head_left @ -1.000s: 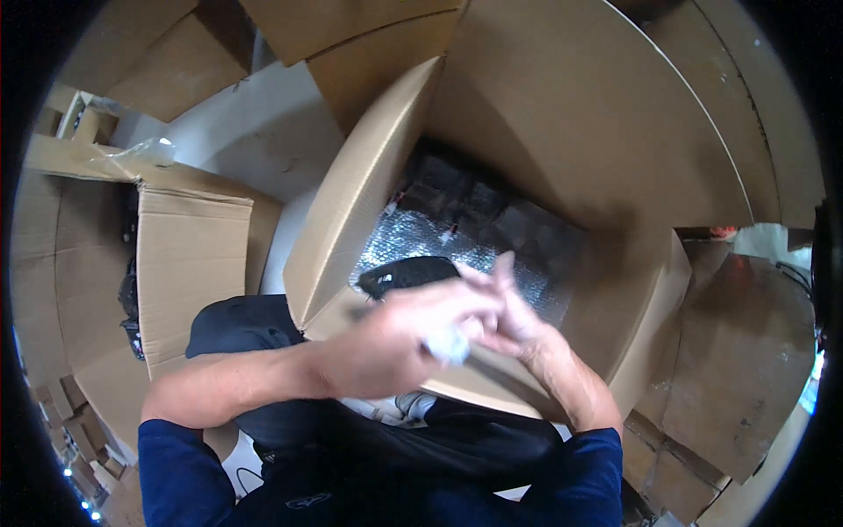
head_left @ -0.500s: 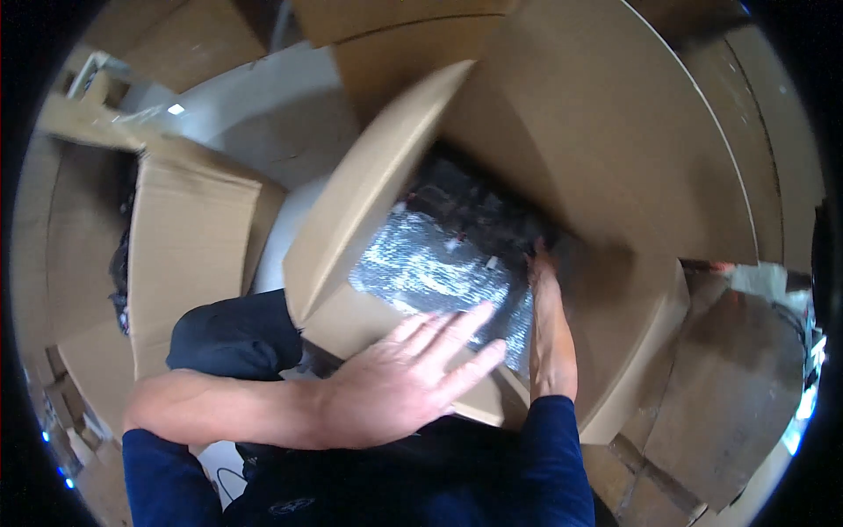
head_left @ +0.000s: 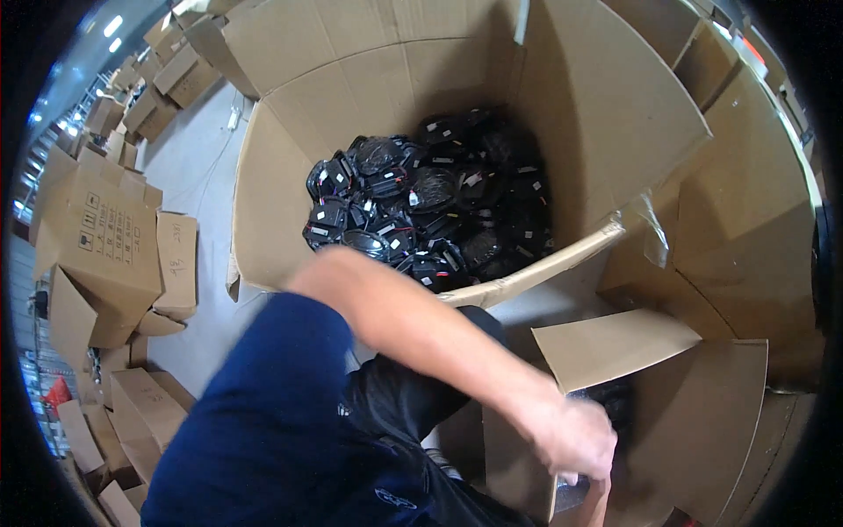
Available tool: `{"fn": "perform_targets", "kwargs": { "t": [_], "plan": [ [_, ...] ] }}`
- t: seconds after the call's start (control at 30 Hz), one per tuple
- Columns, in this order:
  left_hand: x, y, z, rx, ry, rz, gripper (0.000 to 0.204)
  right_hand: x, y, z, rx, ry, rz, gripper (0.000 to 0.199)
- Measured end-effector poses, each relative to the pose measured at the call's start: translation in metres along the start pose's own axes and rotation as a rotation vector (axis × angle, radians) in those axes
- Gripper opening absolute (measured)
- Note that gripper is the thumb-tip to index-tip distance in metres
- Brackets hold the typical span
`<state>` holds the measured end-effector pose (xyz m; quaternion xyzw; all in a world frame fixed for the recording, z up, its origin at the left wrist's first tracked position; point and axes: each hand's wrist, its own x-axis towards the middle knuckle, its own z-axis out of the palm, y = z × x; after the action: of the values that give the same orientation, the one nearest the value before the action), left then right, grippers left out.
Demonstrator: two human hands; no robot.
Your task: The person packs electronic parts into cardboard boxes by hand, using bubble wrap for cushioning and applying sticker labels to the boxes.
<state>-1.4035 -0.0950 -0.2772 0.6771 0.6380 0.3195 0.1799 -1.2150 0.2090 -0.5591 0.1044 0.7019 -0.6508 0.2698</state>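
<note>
Saw at the far centre a huge, open, brown corrugated-cardboard box (head_left: 615, 88), stiff and slightly bowed in the walls, ragged along the near rim. Found heaped inside it glossy black plastic housings (head_left: 435, 189), rounded in outline, some filmed in crinkled clear wrap. Noted at the near right a smaller open brown cardboard box (head_left: 694, 413), smooth-walled, with a flat four-sided flap (head_left: 615, 347) angled out at its far side. Saw the bare left hand (head_left: 575, 439) curled and blurred over the smaller box's left part; could make out nothing in its grasp, nor tell a full grip from an empty one. Glimpsed just below it a narrow strip, apparently of the right hand (head_left: 600, 494) or wrist; could not tell its state. Called, in judgement, for slow fingers, a light, flat touch on the shiny silvery plastic sheeting (head_left: 571, 494) beside the hands, against tearing, and wrists clear of the cut cardboard edge. Spotted, smallest, matte white rectangular labels (head_left: 474, 178) among the far housings.
</note>
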Motion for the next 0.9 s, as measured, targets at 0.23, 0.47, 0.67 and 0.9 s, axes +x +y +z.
{"fn": "perform_targets", "kwargs": {
  "t": [0.23, 0.47, 0.67, 0.9],
  "plan": [
    [-0.292, -0.194, -0.212, 0.261, 0.662, -0.779, 0.032, -0.078, -0.193, 0.112, -0.342, 0.492, 0.186, 0.035],
    [-0.459, -0.290, -0.127, 0.190, 0.631, -1.961, 0.133, -0.052, -0.173, 0.136, -0.416, 0.801, 0.124, 0.042],
    [-0.455, -0.320, -0.106, 0.492, 0.683, -2.039, 0.105, -0.051, -0.166, 0.134, -0.497, 0.798, 0.154, 0.041],
    [-0.506, -0.316, -0.092, 0.874, 0.508, -1.724, 0.051, -0.047, -0.167, 0.137, -0.372, 0.931, 0.111, 0.039]
  ]
}}
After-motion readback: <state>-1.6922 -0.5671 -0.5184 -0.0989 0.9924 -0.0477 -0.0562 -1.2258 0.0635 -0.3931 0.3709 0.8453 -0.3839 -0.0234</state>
